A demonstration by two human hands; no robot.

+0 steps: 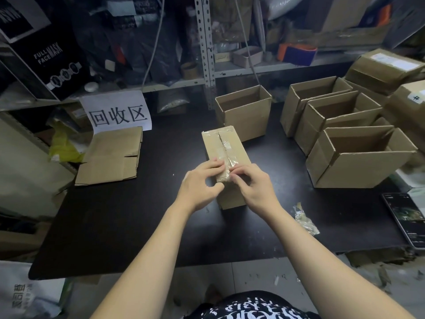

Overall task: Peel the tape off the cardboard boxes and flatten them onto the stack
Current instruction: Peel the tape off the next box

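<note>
A small taped cardboard box lies in the middle of the black table, clear tape running along its top seam. My left hand grips the box's near left corner, fingers on top and thumb on the side. My right hand pinches the tape at the near end of the seam. A stack of flattened boxes lies at the left, below a white paper sign.
Several open empty boxes stand at the right and one behind the taped box. A crumpled wad of peeled tape and a phone lie at the near right. Cluttered metal shelves rise behind the table.
</note>
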